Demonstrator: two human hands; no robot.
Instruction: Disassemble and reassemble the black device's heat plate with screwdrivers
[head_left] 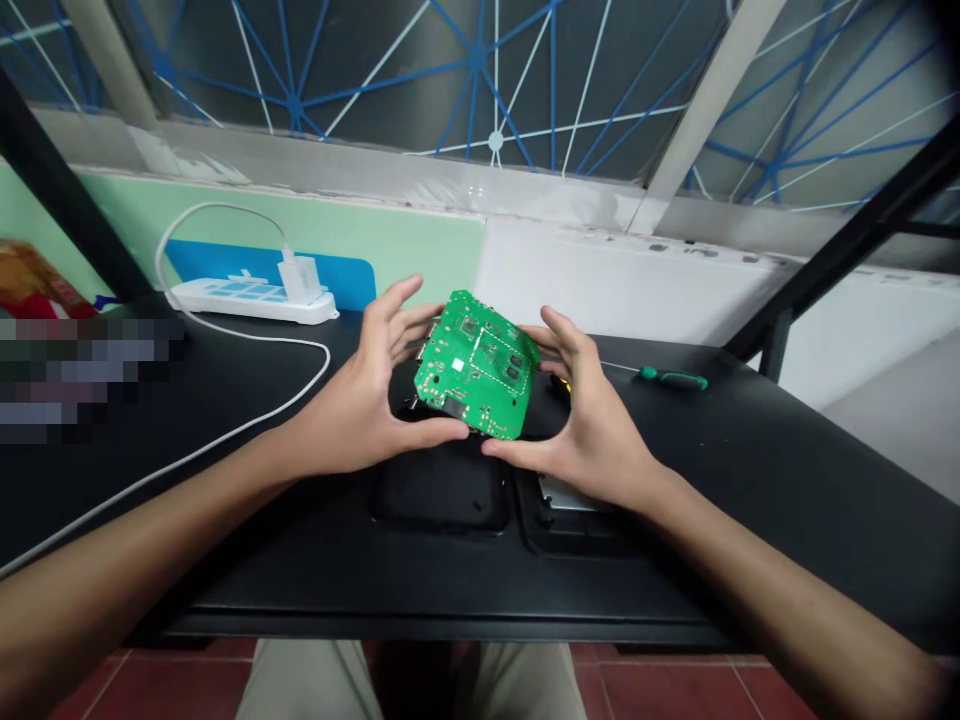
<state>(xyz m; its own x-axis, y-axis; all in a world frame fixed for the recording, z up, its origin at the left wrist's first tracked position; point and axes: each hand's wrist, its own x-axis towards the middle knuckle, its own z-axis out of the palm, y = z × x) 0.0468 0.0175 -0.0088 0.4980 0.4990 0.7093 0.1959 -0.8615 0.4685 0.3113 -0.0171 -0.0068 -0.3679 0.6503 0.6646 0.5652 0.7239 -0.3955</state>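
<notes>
A green circuit board [487,365] is held tilted above the desk between both hands. My left hand [375,390] grips its left side, thumb at the lower edge and fingers behind. On the opposite side, my right hand [589,420] has its thumb at the bottom corner and its fingers by the right edge. Below the board lies a black plastic cover [442,490]. Beside it, under my right hand, is a second black casing part [570,535] with a silvery metal piece [574,495] in it. Something yellow and black shows partly behind my right hand.
A green-handled screwdriver [673,378] lies at the right. At the back left stands a white power strip [255,298] with a plugged-in charger [300,277]; its white cable [300,400] runs across the black desk [315,570]. Black frame bars [832,240] rise at both sides.
</notes>
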